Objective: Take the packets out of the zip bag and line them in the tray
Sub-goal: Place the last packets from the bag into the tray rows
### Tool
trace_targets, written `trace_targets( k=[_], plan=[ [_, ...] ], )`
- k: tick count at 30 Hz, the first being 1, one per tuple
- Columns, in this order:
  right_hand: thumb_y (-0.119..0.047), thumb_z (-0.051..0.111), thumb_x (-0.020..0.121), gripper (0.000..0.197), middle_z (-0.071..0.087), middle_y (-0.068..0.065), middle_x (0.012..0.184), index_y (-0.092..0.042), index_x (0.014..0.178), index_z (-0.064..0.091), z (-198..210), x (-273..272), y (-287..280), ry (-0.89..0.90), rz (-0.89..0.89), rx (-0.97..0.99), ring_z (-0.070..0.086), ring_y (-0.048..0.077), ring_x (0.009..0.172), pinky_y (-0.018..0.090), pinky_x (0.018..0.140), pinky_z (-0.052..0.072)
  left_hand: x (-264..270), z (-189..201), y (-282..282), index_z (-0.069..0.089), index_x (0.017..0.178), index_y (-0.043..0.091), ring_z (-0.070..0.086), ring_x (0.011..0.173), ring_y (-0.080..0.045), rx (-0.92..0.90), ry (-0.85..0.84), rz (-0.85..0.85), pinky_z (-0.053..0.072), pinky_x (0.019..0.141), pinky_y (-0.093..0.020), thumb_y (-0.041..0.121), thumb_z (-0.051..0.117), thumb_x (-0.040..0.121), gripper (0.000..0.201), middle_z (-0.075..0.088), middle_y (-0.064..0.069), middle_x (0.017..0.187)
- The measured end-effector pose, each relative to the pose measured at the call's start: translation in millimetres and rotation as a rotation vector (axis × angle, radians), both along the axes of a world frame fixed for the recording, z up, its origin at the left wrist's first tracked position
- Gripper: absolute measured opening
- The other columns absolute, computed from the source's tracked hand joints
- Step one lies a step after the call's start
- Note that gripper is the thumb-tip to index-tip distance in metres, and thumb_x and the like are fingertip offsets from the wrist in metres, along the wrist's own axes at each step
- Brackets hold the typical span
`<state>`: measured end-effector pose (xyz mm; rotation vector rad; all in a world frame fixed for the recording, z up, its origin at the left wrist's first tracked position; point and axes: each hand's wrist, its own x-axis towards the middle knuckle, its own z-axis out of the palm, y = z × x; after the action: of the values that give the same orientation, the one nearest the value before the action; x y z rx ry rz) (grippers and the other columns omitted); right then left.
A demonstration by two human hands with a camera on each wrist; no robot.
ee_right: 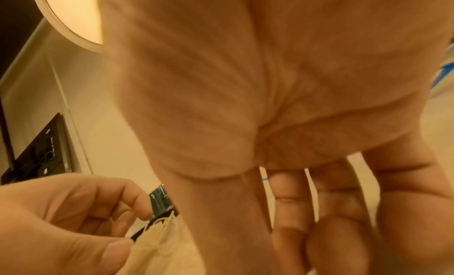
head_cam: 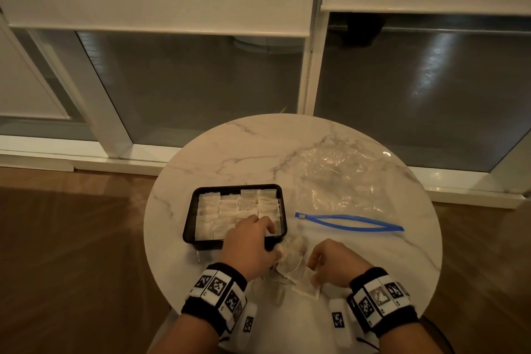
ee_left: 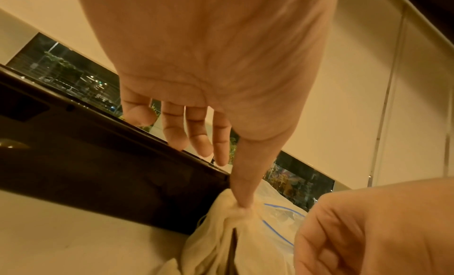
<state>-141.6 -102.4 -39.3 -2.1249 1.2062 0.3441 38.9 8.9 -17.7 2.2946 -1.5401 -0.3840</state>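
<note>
Packets already fill most of the black tray, laid in rows across it, so I judge the job well past halfway. The tray sits left of centre on the round marble tabletop. The zip bag lies flat and crumpled on the far right, its blue zip strip gaping open at the near edge; it looks empty, though the clear plastic makes that hard to be sure of.

What is left is a small loose pile of packets on the tabletop just near the tray's near right corner, between my two hands.

My left hand reaches over the tray's near rim with its fingers stretched loosely into the tray, while the thumb presses down on a bunched packet from the pile beside the tray wall.

My right hand has its fingers curled, pinching the edge of one flat packet whose string trails across the pile.

I reckon the remaining step is to feed these last few packets into the gaps in the near rows.
</note>
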Motion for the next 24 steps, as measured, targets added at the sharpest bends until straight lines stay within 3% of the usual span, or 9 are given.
trace_targets(
  k=[4, 8, 11, 13, 17, 21, 24],
  plan=[
    [-0.024, 0.078, 0.079, 0.016, 0.066, -0.012, 0.086, -0.030, 0.092, 0.074, 15, -10, -5, -0.016, 0.012, 0.079, 0.060, 0.003, 0.080, 0.018, 0.070, 0.045, 5, 3, 2, 0.061, 0.113, 0.032, 0.054, 0.096, -0.008, -0.113, 0.110, 0.055, 0.052, 0.088, -0.031, 0.040, 0.063, 0.094, 0.021, 0.054, 0.014, 0.100],
    [-0.029, 0.076, 0.084, 0.001, 0.069, -0.011, 0.078, -0.029, 0.084, 0.075, 46, -20, -9, -0.147, 0.016, 0.156, 0.061, 0.003, 0.074, 0.019, 0.070, 0.047, 7, 11, 2, 0.066, 0.102, 0.028, 0.056, 0.081, -0.005, -0.205, 0.301, 0.074, 0.049, 0.075, -0.023, 0.029, 0.061, 0.097, 0.007, 0.060, 0.014, 0.093],
    [-0.026, 0.076, 0.086, 0.005, 0.074, -0.007, 0.080, -0.021, 0.088, 0.075, 62, -23, -10, -0.258, -0.016, 0.206, 0.063, 0.003, 0.069, 0.015, 0.063, 0.047, 1, 15, -1, 0.072, 0.097, 0.023, 0.065, 0.083, -0.014, -0.212, 0.531, 0.049, 0.056, 0.078, -0.028, 0.025, 0.060, 0.099, 0.012, 0.070, 0.008, 0.089],
    [-0.021, 0.076, 0.086, 0.007, 0.073, -0.003, 0.077, -0.016, 0.090, 0.075, 67, -22, -10, -0.351, -0.033, 0.205, 0.061, 0.003, 0.065, 0.013, 0.059, 0.047, -4, 16, -1, 0.074, 0.098, 0.024, 0.068, 0.084, -0.012, -0.197, 0.658, 0.009, 0.058, 0.081, -0.030, 0.029, 0.061, 0.099, 0.014, 0.073, 0.007, 0.087],
    [-0.016, 0.076, 0.086, 0.006, 0.071, -0.002, 0.074, -0.014, 0.092, 0.075, 73, -15, -6, -0.581, -0.107, 0.237, 0.060, 0.006, 0.064, 0.019, 0.058, 0.046, -14, 20, 0, 0.075, 0.101, 0.023, 0.067, 0.079, 0.000, -0.185, 0.766, -0.049, 0.052, 0.072, -0.015, 0.034, 0.068, 0.095, 0.014, 0.074, 0.010, 0.086],
    [-0.008, 0.074, 0.087, 0.008, 0.073, 0.009, 0.076, -0.007, 0.095, 0.073, 72, -5, -3, -0.802, -0.214, 0.216, 0.062, 0.015, 0.068, 0.027, 0.062, 0.051, -11, 20, 0, 0.074, 0.099, 0.014, 0.068, 0.075, -0.012, -0.207, 0.883, -0.019, 0.056, 0.073, -0.029, 0.023, 0.073, 0.092, 0.011, 0.075, -0.001, 0.082],
    [-0.007, 0.074, 0.087, 0.010, 0.072, 0.011, 0.077, -0.002, 0.094, 0.070, 71, 3, 1, -0.845, -0.231, 0.245, 0.063, 0.016, 0.069, 0.027, 0.063, 0.053, -6, 22, 1, 0.072, 0.099, 0.010, 0.068, 0.074, -0.014, -0.274, 0.926, 0.034, 0.056, 0.070, -0.029, 0.011, 0.070, 0.094, 0.006, 0.074, -0.005, 0.082]
  ],
)
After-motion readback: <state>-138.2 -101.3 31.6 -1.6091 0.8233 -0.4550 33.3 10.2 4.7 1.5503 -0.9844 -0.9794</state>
